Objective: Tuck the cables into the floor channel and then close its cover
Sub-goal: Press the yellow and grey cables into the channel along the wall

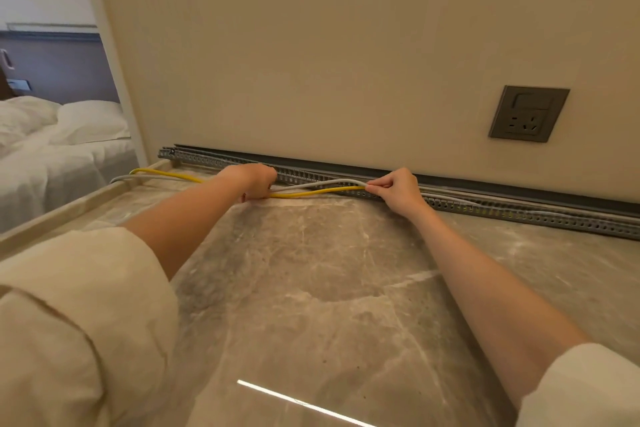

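Note:
A grey slotted floor channel point(519, 213) runs along the foot of the beige wall, its top uncovered. A yellow cable point(311, 192) and a grey cable point(322, 183) lie side by side, crossing between my hands. My left hand point(254, 180) is closed around both cables in front of the channel. My right hand point(394, 189) pinches them at the channel's front wall. To the right of my right hand the cables lie inside the channel. To the left they trail loose over the floor edge. A dark strip point(485, 185) lies behind the channel against the wall.
The floor is polished brown marble point(329, 288) with a raised lip point(69, 208) at the left edge. Beyond that lip is a bed point(52, 149) with white linen. A grey wall socket point(528, 113) sits above the channel at the right.

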`<state>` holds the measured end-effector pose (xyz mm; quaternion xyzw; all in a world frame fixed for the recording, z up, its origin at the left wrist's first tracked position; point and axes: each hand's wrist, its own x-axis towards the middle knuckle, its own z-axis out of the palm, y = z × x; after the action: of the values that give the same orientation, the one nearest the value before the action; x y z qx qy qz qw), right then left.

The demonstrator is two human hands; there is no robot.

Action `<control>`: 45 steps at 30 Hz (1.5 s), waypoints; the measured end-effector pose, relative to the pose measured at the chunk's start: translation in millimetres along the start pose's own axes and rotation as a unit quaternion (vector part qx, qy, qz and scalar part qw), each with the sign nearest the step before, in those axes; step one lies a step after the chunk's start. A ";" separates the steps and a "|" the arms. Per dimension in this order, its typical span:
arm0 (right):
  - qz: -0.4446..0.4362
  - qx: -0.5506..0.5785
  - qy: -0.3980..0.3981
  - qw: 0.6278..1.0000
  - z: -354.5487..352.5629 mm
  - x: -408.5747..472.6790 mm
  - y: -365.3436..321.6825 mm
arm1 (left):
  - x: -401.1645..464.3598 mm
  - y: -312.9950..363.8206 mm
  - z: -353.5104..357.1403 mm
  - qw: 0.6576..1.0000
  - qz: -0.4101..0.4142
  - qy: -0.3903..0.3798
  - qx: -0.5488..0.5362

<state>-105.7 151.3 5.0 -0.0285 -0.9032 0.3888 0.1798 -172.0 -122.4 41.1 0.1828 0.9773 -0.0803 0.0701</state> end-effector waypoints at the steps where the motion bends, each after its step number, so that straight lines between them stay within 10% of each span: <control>1: -0.001 0.002 0.001 1.000 0.3 0.0 0.3 | -1.6 3.1 -1.6 1.000 0.003 -0.008 0.030; 17: 0.000 0.030 0.003 1.000 0.8 5.1 7.8 | 32.5 -0.6 -39.6 0.960 0.061 0.235 0.137; 37: -0.015 0.027 0.088 0.996 10.2 4.5 11.5 | 40.6 -7.1 5.6 0.954 0.039 0.294 0.049; 45: -0.107 -0.183 0.113 0.971 22.7 -1.7 5.5 | 34.9 -0.8 18.7 0.951 0.140 0.275 0.013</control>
<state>-112.5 139.1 -13.8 -0.0083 -0.9307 0.1897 0.3127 -202.5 -114.5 17.1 0.3341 0.9221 -0.0293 -0.1931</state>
